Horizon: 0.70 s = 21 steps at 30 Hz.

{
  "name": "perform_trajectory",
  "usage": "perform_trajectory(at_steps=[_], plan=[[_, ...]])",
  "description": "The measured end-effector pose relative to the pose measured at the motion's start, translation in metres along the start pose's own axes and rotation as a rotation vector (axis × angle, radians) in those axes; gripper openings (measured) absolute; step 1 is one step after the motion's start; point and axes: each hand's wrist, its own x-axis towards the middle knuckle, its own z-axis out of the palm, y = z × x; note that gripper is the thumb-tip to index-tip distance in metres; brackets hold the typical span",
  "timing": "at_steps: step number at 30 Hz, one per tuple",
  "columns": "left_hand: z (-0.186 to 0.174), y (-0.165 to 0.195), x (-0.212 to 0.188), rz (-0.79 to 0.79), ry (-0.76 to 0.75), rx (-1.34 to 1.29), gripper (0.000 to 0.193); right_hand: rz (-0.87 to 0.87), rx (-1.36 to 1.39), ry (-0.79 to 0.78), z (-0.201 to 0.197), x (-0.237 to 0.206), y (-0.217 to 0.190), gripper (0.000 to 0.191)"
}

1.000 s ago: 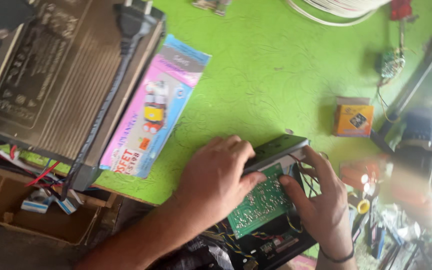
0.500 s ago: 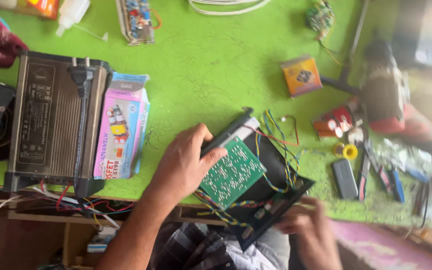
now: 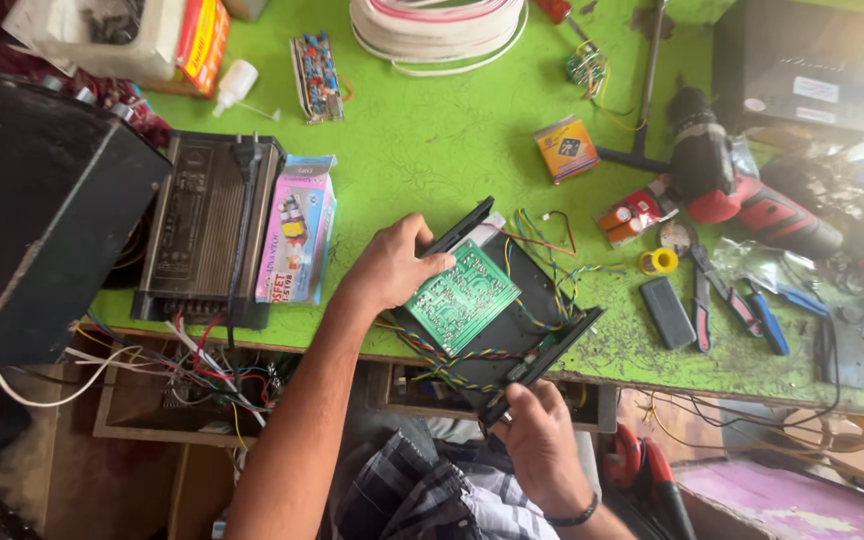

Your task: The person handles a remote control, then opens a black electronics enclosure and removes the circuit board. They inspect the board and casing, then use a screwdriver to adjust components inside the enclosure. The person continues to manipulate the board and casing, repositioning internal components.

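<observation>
Left hand [image 3: 392,268] grip closed on the far-left edge of the green circuit board [image 3: 462,297], thumb on top, tilting it up out of the black open case [image 3: 532,320]. Right hand [image 3: 537,445] grip closed on the case's near corner, now at the worktop [image 3: 432,150] edge; half a second ago it was lower, off the case. Board and case are now steadied from both ends. Coloured wires [image 3: 542,250] trail right of the board. Left of the grip: pink box [image 3: 297,230], ribbed black unit [image 3: 202,225]. Far right: pliers [image 3: 717,290], red drill [image 3: 752,200].

A pink-and-blue flat box [image 3: 297,232] lies beside the grey ribbed unit; a small orange-and-blue box [image 3: 566,147] sits mid-surface; a red-yellow carton [image 3: 200,36] stands top left.
</observation>
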Motion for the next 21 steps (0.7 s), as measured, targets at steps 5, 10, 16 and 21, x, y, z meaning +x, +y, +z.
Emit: perform_trajectory(at_steps=[5,10,16,21], plan=[[-0.006,-0.003,-0.009,-0.065,-0.052,-0.064,0.045,-0.045,-0.135,0.000,-0.005,0.001,-0.004,0.055],[-0.020,0.007,-0.037,0.062,-0.039,-0.240,0.051,-0.290,-0.431,-0.091,-0.015,-0.009,-0.032,0.070],[-0.013,0.031,-0.090,0.179,-0.002,-0.695,0.058,-0.369,-0.543,-0.238,-0.026,-0.037,-0.064,0.079],[0.012,0.050,-0.122,0.236,0.179,-0.925,0.057,-0.376,-0.542,-0.314,-0.024,-0.047,-0.096,0.081]])
